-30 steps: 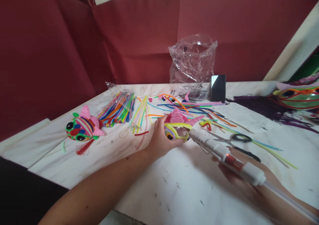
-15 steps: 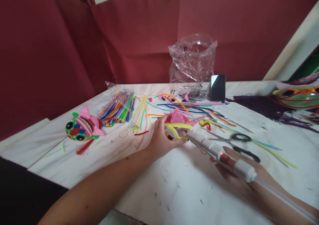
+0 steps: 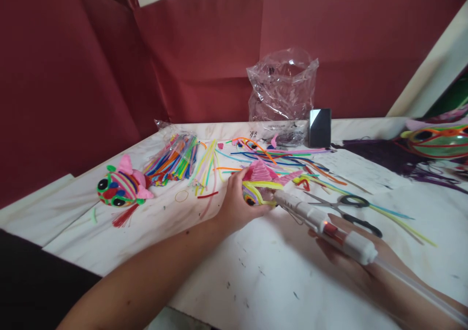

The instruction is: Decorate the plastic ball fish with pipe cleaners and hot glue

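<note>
The left hand [image 3: 237, 202] is curled round one end of a small striped fish figure [image 3: 262, 186], thumb along the near side and fingers behind, its span only as wide as the body. The grip seems meant to brace the fish from the left — presumably to steady it while leaving its right side within reach. The fish is at the middle of the bench [image 3: 270, 281], its pink fin [image 3: 259, 170] upward.

The right hand [image 3: 341, 262] is closed around a white glue gun [image 3: 310, 218] to the right of and nearer than the fish, with the nozzle pointing in at the fish's right end; I cannot tell whether the tip touches it. The finger on the trigger side is hidden. A pale stick [image 3: 405, 281] trails from the back of the gun, probably in line so that it can feed freely.

Just beyond the gun, right of the fish, lie scissors [image 3: 354, 202], likely there to be within easy reach. Loose fuzzy strips [image 3: 256, 154] spread behind the fish, and a bagged bundle [image 3: 175, 162] lies to its left. Farther left sits another fish [image 3: 117, 188] — perhaps placed in sight for comparison. Well behind the held fish stand a clear bag [image 3: 283, 91] and a dark flat device [image 3: 320, 130].
</note>
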`<state>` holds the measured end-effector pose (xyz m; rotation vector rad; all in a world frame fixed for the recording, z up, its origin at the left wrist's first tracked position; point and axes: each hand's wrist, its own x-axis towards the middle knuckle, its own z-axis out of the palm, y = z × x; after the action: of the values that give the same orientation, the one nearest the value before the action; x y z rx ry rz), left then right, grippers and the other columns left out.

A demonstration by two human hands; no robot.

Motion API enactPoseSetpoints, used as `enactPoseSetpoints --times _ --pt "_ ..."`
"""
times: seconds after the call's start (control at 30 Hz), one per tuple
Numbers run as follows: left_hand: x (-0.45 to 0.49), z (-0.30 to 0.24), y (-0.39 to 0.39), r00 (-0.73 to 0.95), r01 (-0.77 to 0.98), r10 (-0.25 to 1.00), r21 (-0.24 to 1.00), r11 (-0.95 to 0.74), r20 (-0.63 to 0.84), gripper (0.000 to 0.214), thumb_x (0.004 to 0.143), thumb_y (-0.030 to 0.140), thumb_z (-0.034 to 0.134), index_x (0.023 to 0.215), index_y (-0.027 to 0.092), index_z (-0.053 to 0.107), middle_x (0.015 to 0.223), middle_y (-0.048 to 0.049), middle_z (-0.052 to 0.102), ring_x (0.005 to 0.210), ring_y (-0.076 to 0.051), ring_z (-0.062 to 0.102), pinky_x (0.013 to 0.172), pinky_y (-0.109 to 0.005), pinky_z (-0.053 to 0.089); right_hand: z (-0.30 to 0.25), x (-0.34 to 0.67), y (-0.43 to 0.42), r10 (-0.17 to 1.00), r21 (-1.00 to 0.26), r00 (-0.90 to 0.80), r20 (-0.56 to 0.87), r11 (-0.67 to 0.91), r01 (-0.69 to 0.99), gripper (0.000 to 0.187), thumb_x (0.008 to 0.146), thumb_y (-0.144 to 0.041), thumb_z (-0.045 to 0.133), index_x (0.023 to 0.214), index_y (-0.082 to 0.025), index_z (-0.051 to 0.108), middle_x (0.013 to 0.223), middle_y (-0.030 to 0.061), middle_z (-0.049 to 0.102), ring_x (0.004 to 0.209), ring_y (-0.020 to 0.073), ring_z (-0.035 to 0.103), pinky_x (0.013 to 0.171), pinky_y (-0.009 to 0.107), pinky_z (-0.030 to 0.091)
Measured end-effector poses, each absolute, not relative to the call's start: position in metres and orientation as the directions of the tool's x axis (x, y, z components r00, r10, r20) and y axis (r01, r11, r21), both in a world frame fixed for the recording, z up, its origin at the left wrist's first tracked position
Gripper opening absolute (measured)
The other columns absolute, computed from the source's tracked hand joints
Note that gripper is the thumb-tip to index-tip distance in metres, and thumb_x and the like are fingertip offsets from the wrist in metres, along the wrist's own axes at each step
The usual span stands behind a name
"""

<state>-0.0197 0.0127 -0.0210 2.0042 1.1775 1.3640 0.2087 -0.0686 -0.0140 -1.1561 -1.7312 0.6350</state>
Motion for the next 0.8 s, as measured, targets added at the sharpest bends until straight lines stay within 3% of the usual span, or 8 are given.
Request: enactPoseSetpoints --times 0.17,0.8 --pt "-0.0201 -0.022 0.0136 0.148 0.392 0.839 0.748 -0.536 0.524 0.097 0.056 0.04 0.086 0.137 0.024 0.035 0.134 -0.0128 0.044 0.129 -0.031 0.043 0.11 -0.049 0.035 -0.0192 0.2122 -0.0675 0.907 -0.791 -0.11 0.408 0.41 0.454 0.028 0.078 -0.049 0.06 0.065 -0.025 0.061 0.056 0.0012 0.059 0.051 0.0196 0.058 0.045 0.03 0.051" --pt "-0.0205 -0.0215 0.0144 0.155 0.412 0.831 0.73 -0.546 0.534 0.099 0.056 0.043 0.085 0.139 0.024 0.034 0.135 -0.0126 0.044 0.13 -0.031 0.043 0.11 -0.049 0.034 -0.0193 0.212 -0.0696 0.903 -0.74 -0.113 0.414 0.406 0.536 0.032 0.081 -0.053 0.057 0.066 -0.025 0.059 0.056 0.0008 0.06 0.051 0.0189 0.058 0.043 0.028 0.048"
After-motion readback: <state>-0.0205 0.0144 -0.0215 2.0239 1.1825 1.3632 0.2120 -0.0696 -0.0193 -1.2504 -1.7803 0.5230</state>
